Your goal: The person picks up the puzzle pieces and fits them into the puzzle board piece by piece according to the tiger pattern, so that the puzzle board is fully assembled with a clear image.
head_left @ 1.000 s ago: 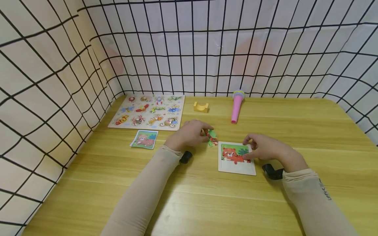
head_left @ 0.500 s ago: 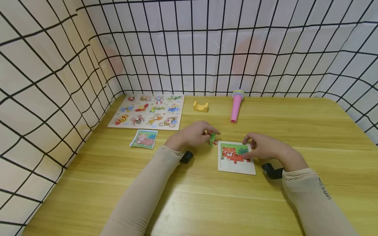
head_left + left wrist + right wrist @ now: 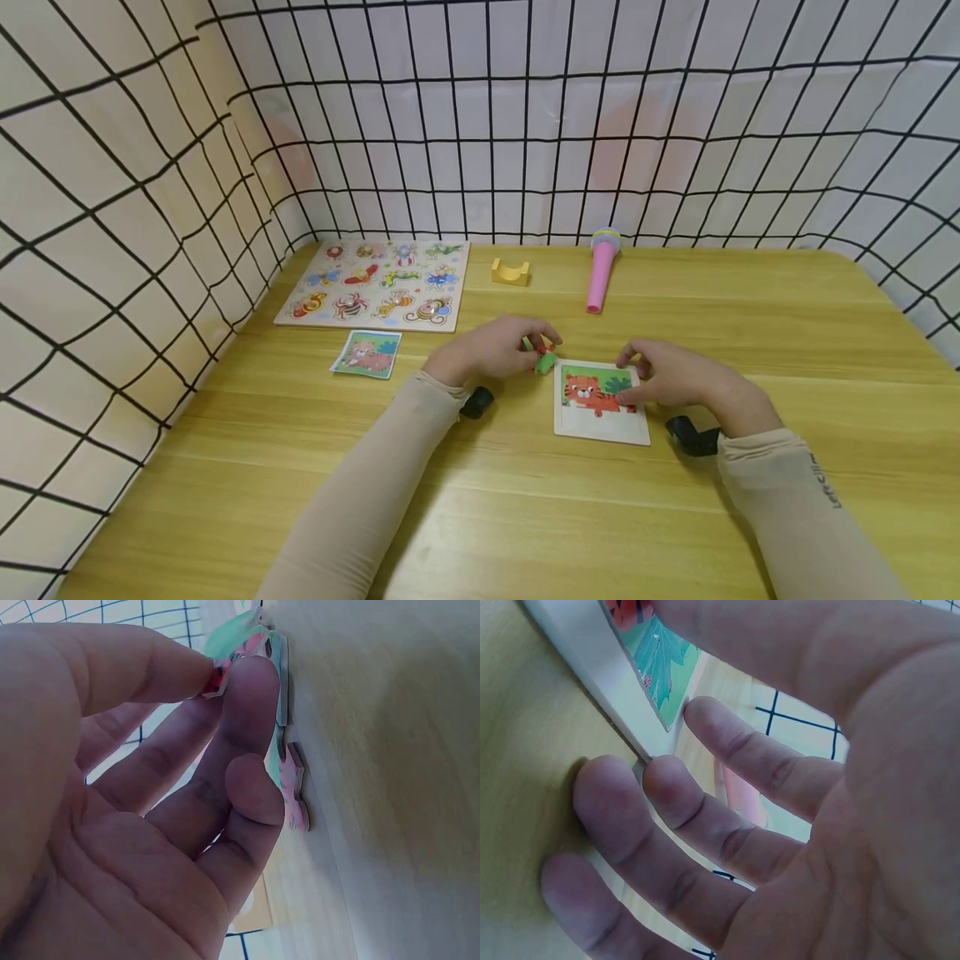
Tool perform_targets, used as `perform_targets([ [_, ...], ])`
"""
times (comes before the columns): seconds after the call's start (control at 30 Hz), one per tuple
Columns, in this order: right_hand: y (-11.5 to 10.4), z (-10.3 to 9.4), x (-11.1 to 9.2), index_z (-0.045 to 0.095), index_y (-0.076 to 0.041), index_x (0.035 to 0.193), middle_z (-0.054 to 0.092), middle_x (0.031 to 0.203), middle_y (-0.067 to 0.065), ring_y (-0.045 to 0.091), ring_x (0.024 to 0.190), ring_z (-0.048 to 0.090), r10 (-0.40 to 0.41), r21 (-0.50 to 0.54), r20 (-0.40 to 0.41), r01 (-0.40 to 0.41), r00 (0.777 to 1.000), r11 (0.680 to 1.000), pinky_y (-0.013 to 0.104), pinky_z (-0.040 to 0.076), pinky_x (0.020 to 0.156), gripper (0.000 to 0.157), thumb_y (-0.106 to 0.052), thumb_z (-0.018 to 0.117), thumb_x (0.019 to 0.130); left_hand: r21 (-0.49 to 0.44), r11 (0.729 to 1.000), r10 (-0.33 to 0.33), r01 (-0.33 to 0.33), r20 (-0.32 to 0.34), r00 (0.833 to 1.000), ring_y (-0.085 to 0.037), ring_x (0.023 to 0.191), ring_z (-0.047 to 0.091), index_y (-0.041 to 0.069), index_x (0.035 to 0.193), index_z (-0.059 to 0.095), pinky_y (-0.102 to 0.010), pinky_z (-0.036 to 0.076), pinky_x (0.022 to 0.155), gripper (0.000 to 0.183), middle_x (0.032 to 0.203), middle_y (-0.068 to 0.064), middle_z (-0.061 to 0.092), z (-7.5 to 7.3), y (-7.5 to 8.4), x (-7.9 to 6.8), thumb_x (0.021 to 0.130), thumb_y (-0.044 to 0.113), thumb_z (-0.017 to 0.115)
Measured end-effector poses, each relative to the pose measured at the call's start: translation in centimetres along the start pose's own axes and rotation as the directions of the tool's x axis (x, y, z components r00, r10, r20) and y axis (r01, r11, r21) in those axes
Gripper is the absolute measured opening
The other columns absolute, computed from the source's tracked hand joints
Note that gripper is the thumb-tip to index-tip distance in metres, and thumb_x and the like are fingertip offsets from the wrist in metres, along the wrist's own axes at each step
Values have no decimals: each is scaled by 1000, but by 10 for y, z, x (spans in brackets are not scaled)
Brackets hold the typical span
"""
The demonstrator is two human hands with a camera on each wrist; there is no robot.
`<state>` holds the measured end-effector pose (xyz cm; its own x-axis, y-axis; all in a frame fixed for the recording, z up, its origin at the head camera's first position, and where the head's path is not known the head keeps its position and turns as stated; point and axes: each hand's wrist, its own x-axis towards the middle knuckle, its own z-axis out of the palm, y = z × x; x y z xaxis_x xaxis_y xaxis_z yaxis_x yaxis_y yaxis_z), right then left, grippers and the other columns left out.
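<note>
Near the middle of the table, my left hand (image 3: 491, 346) pinches a small green and red jigsaw piece (image 3: 547, 363) between thumb and fingertip. More pieces lie close under it; in the left wrist view a pink-striped piece (image 3: 294, 791) rests on the tabletop beside the fingers. To the right lies a square puzzle tray (image 3: 600, 427). Its upper part holds a tiger picture (image 3: 583, 390), and its lower strip shows bare white. My right hand (image 3: 678, 379) holds the tray at its right side, thumb on the picture, fingertips at the far corner (image 3: 656, 742).
A picture card (image 3: 367, 354) with a similar tiger lies left of my left hand. Behind it is a wooden insect puzzle board (image 3: 375, 287). A yellow curved block (image 3: 510, 272) and a pink toy microphone (image 3: 600, 271) sit farther back. Black wire mesh (image 3: 525, 125) borders the table.
My left hand has moved slightly right and toward me over the loose pieces, and a green and red piece has turned in its fingers. The right hand and tray have stayed put.
</note>
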<state>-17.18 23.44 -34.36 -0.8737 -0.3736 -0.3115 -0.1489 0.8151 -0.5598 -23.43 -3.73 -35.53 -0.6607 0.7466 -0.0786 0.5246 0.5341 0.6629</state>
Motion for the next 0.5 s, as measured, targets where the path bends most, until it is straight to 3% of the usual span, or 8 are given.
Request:
perform_targets([
  [0.23,0,0,-1,55,2,122,49,94,11,23,79,49,-8,1,-1,8,1000,1000,35,43,64,52,-27,81,87,19,1000,-18,17,32,999,-11,93,60,7,130,67,-23,49,79,33,119,0,67,0,0,0,97,8,66],
  [0.5,1,0,-1,55,2,121,49,93,11,23,79,48,-23,-3,-4,23,1000,1000,35,42,64,52,-27,81,87,11,999,-54,53,56,997,-10,92,63,7,132,66,-23,50,81,52,109,2,67,0,1,0,84,17,84],
])
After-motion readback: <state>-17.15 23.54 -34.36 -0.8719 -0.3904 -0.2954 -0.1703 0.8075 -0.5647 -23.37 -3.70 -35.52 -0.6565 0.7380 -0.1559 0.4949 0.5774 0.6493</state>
